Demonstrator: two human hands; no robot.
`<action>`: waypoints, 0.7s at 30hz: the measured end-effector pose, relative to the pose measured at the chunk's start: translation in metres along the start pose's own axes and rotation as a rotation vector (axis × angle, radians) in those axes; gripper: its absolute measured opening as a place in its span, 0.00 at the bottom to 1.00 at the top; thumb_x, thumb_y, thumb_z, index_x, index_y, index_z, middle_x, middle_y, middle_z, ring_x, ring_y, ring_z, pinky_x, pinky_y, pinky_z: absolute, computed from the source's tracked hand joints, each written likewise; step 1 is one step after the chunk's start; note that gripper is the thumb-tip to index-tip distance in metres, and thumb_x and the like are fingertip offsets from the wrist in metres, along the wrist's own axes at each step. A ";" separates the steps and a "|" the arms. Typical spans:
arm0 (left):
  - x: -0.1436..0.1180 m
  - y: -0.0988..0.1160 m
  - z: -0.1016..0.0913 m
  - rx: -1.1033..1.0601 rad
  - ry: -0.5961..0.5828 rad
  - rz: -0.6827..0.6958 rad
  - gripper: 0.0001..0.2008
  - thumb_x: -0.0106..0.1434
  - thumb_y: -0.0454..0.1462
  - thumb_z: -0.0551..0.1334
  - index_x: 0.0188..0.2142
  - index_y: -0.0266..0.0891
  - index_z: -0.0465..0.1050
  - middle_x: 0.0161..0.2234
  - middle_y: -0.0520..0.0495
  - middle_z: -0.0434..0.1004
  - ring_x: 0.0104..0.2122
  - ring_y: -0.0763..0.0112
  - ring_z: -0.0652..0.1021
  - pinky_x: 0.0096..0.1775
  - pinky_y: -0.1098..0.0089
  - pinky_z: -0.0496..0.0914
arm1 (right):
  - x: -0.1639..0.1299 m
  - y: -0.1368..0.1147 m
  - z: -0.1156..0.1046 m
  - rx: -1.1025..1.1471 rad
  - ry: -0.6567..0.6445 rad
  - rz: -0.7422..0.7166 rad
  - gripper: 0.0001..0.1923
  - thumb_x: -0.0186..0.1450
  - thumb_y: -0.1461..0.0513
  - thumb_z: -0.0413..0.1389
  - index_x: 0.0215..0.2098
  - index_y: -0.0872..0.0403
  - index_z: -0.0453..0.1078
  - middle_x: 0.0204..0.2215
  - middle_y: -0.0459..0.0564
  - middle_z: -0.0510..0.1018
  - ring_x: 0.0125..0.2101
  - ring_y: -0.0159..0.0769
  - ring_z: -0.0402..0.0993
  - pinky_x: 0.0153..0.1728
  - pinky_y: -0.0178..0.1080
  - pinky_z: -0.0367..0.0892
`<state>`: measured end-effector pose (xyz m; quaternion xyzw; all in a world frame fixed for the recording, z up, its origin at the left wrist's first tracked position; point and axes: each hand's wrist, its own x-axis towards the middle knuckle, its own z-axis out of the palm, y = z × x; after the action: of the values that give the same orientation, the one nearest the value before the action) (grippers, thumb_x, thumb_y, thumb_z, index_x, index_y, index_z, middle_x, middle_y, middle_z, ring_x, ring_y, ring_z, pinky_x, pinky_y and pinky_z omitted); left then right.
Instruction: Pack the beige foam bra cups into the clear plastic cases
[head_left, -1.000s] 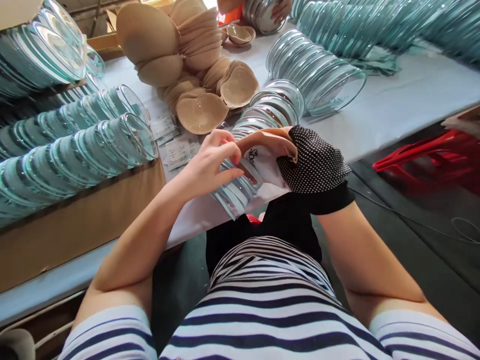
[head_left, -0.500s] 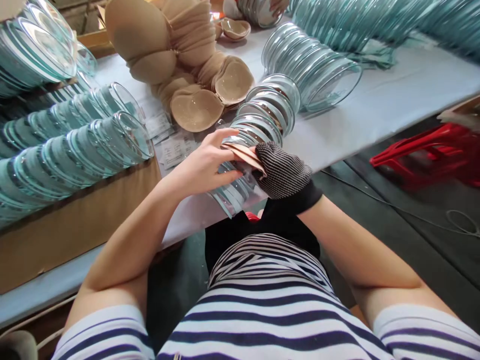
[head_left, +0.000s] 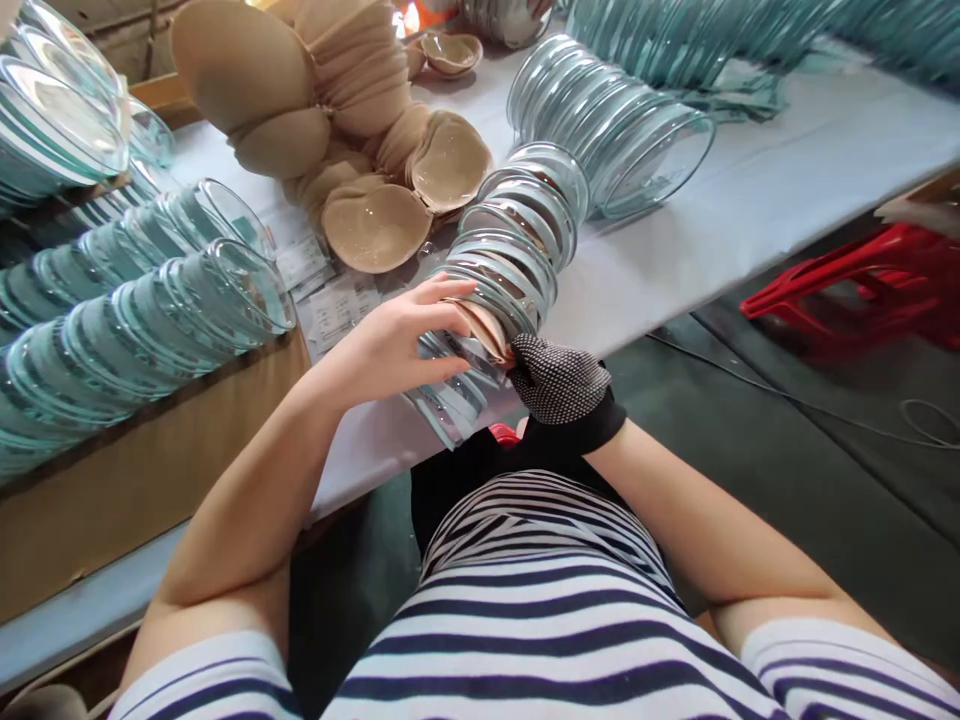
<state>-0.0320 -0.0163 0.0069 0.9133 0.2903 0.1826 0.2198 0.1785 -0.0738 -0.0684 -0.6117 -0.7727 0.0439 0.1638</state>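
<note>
Beige piece (head_left: pixel 489 330), partly behind left hand (head_left: pixel 397 345)

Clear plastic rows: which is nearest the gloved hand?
The row just right of the tan cups, extending to the right hand; others lie farther off.

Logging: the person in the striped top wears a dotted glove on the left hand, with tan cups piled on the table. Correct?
Not quite: the head view shows the dotted glove on the right hand; the left hand is bare. The striped top and tan cups piled on the table are correct.
</note>
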 end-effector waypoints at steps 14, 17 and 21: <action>0.004 0.004 -0.001 0.093 -0.117 0.063 0.09 0.61 0.36 0.64 0.42 0.46 0.75 0.64 0.49 0.62 0.67 0.54 0.54 0.65 0.47 0.53 | 0.004 0.000 -0.003 0.074 -0.003 0.062 0.14 0.69 0.56 0.50 0.44 0.54 0.74 0.35 0.52 0.82 0.35 0.39 0.78 0.31 0.35 0.62; 0.012 0.007 0.000 0.145 -0.194 0.114 0.08 0.62 0.34 0.62 0.41 0.46 0.74 0.59 0.52 0.70 0.67 0.55 0.55 0.65 0.48 0.51 | 0.021 -0.002 -0.006 0.018 -0.164 0.004 0.13 0.68 0.58 0.50 0.42 0.54 0.76 0.35 0.53 0.82 0.34 0.40 0.79 0.30 0.35 0.61; 0.017 -0.001 -0.001 0.112 -0.191 0.129 0.06 0.62 0.34 0.61 0.39 0.44 0.72 0.50 0.52 0.77 0.61 0.61 0.66 0.66 0.53 0.52 | 0.032 0.000 -0.014 0.071 -0.215 -0.026 0.12 0.68 0.60 0.51 0.40 0.53 0.77 0.37 0.53 0.82 0.37 0.40 0.79 0.33 0.36 0.64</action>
<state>-0.0200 -0.0050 0.0113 0.9542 0.2184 0.0921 0.1828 0.1760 -0.0450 -0.0487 -0.5871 -0.7917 0.1343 0.1022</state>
